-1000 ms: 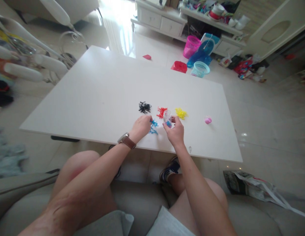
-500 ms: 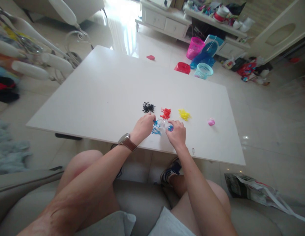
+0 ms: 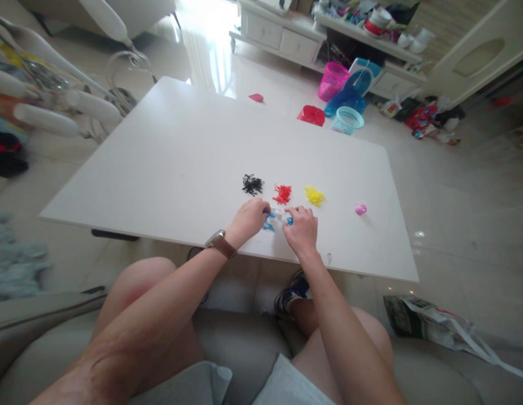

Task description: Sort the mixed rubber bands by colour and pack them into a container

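Note:
Between my two hands is a small clear plastic bag (image 3: 280, 215) with blue bits showing at its ends. My left hand (image 3: 253, 216), with a watch at the wrist, pinches the bag's left side. On its right side the fingers of my right hand (image 3: 301, 225) are closed. Below the bag lie loose blue rubber bands (image 3: 268, 224), partly hidden. Just beyond my hands are a black pile of bands (image 3: 253, 184), a red pile (image 3: 282, 194) and a yellow pile (image 3: 314, 196). A small pink object (image 3: 360, 208) sits farther right.
The white table (image 3: 193, 146) spans the middle of the view. Past its far edge stand a red stool-like object (image 3: 312, 115), a light blue basket (image 3: 348, 120) and a pink basket (image 3: 332, 81). A small clear item (image 3: 329, 257) lies near the front edge.
The bag between my hands looks flatter and more stretched. My left hand has dropped slightly; both hands keep hold of the bag. The camera view has shifted a little.

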